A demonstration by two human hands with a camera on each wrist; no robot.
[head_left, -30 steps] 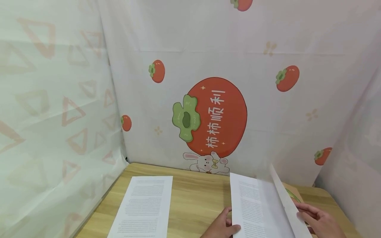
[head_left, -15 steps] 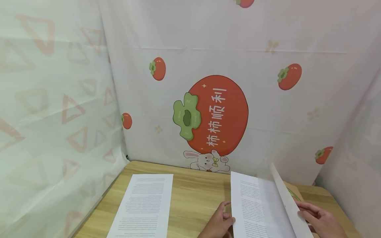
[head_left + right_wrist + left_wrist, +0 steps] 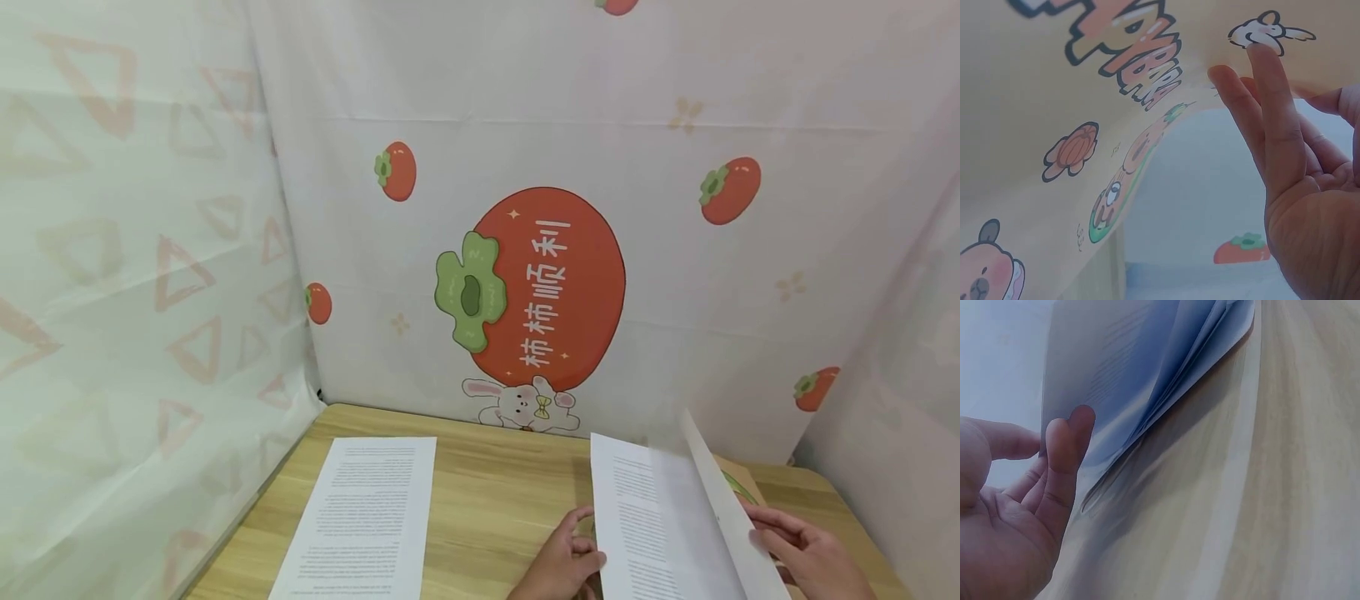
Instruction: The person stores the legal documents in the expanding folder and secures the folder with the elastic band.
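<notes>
A folder with a white inner cover [image 3: 727,517] and a cartoon-printed outside [image 3: 1035,125] stands half opened at the right of the head view. Inside it is a white sheet with printed text [image 3: 637,525]. My left hand [image 3: 562,562] pinches the sheet's left edge; in the left wrist view the thumb is on one side and the fingers on the other. Several layers of the folder [image 3: 1179,381] show behind that sheet. My right hand [image 3: 810,554] holds the raised cover by its outer edge, thumb inside, fingers against the cartoon side.
Another printed sheet [image 3: 360,508] lies flat on the left of the wooden table [image 3: 487,500]. A white cloth with persimmon prints [image 3: 360,250] hangs behind the table, and further cloth hangs along both sides.
My left thumb has drawn back from over the page and now pinches it at the edge. The sheet's left edge has shifted slightly right. My right hand keeps holding the cover.
</notes>
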